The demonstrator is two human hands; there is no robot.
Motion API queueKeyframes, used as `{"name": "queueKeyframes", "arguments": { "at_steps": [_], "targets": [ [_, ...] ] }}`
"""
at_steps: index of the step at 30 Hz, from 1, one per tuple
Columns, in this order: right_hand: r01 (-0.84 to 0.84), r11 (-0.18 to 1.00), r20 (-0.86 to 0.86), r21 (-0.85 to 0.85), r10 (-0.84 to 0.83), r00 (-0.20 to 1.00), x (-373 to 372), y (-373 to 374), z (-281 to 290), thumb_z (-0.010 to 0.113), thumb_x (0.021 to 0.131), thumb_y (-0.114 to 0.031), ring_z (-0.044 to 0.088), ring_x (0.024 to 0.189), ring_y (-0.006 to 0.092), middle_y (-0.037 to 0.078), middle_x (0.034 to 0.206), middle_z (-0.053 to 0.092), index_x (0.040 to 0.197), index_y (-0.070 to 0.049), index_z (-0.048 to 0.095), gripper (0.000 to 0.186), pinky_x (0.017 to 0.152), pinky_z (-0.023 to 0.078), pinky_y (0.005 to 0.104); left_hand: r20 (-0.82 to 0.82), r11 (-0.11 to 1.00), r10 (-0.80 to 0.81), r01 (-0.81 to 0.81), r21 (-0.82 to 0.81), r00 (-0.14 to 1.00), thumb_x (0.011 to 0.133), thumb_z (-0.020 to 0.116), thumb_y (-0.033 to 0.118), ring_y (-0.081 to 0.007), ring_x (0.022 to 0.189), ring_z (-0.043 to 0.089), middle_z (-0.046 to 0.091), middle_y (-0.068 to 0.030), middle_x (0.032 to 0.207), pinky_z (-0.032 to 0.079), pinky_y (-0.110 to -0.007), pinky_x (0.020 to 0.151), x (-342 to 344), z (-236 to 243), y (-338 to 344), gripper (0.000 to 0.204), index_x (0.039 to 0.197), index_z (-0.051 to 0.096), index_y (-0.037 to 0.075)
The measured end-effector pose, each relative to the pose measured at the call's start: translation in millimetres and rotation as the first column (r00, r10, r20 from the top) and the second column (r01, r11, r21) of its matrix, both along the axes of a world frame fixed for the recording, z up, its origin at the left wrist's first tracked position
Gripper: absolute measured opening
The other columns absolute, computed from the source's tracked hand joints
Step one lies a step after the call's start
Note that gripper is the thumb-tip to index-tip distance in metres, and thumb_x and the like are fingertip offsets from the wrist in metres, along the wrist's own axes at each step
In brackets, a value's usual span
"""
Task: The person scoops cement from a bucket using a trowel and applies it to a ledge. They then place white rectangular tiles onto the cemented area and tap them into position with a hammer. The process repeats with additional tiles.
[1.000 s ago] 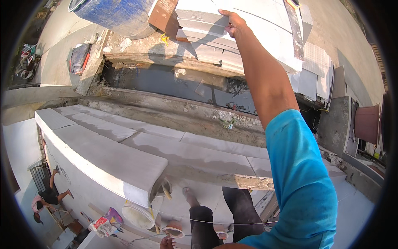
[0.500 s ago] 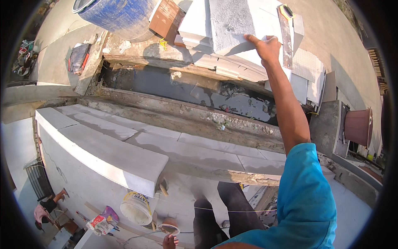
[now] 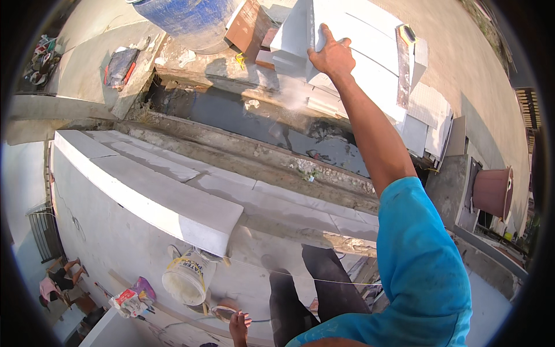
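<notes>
My right hand (image 3: 333, 56) reaches far forward, fingers spread, and rests on the top face of a white lightweight block (image 3: 361, 43) in a stack. Its thumb lies by the block's left edge, where a narrow grey strip shows. A pale puff of dust (image 3: 296, 92) hangs below that edge. My left hand (image 3: 238, 325) is low in view, fingers loosely apart and holding nothing I can see. Just beyond it is a round brown container (image 3: 225, 311). A straight bar (image 3: 403, 66) with a yellow-and-black end piece (image 3: 408, 33) lies on the stack's right side.
A water-filled ditch (image 3: 248, 118) runs between the stack and a block wall (image 3: 167, 194). A blue drum (image 3: 185, 23) stands beyond; a white bucket (image 3: 188, 280) hangs by the wall. Another person (image 3: 58, 283) is at lower left. A taut string (image 3: 324, 280) crosses before my legs.
My right hand has moved left across the stack. The wide grey, rough face beside it now shows only as a narrow strip, and dust has appeared. My left hand has come further into view.
</notes>
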State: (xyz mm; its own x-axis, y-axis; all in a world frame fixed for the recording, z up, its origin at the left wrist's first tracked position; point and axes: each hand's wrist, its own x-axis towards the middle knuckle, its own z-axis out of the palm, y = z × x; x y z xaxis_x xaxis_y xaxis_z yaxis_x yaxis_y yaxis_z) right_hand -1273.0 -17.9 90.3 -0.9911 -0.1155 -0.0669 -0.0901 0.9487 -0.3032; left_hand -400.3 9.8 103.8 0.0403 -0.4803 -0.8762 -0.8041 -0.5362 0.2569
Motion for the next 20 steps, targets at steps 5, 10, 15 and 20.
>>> {"name": "queueKeyframes", "arguments": {
  "at_steps": [5,10,15,20],
  "targets": [
    [-0.069,0.997,-0.002,0.035,0.069,0.998,6,56,0,0.074,0.076,-0.048,0.07,0.101,0.0372,0.029,0.135,0.048,0.155,-0.044,0.034,0.089,0.084,0.058,0.0463,0.005,0.997,0.079,-0.079,-0.027,0.997,0.1,0.056,0.025,-0.027,0.079,0.072,0.07,-0.0173,0.108,0.059,-0.036,0.066,5,3,1,0.039,0.129,0.055,0.001],
    [-0.07,0.998,0.015,-0.002,0.07,0.997,4,151,2,0.081,0.069,-0.038,0.068,0.108,0.0411,0.028,0.133,0.052,0.158,-0.04,0.029,0.103,0.093,0.056,0.0485,0.067,0.995,0.049,-0.055,0.08,0.997,0.1,0.053,0.02,-0.0275,0.078,0.072,0.07,-0.0183,0.109,0.059,-0.036,0.065,45,-11,4,0.036,0.13,0.055,0.0],
    [-0.028,1.0,-0.003,0.013,0.028,1.0,-35,149,-12,0.081,0.068,-0.044,0.065,0.114,0.0392,0.026,0.139,0.051,0.16,-0.017,0.025,0.111,0.098,0.053,0.0494,0.105,0.994,0.042,-0.052,0.091,0.994,0.102,0.055,0.024,-0.023,0.08,0.073,0.071,-0.0156,0.108,0.057,-0.031,0.066,-5,3,11,0.037,0.129,0.056,-0.002],
    [0.114,0.993,-0.153,-0.013,-0.114,0.982,-123,110,-60,0.071,0.086,-0.035,0.065,0.115,0.0424,0.023,0.126,0.068,0.136,-0.012,0.063,0.055,0.103,0.05,0.0454,0.089,0.995,0.035,-0.043,0.094,0.995,0.1,0.058,0.025,-0.0257,0.08,0.073,0.071,-0.0168,0.108,0.059,-0.033,0.067,-9,9,12,0.042,0.134,0.054,0.0]
  ]
}}
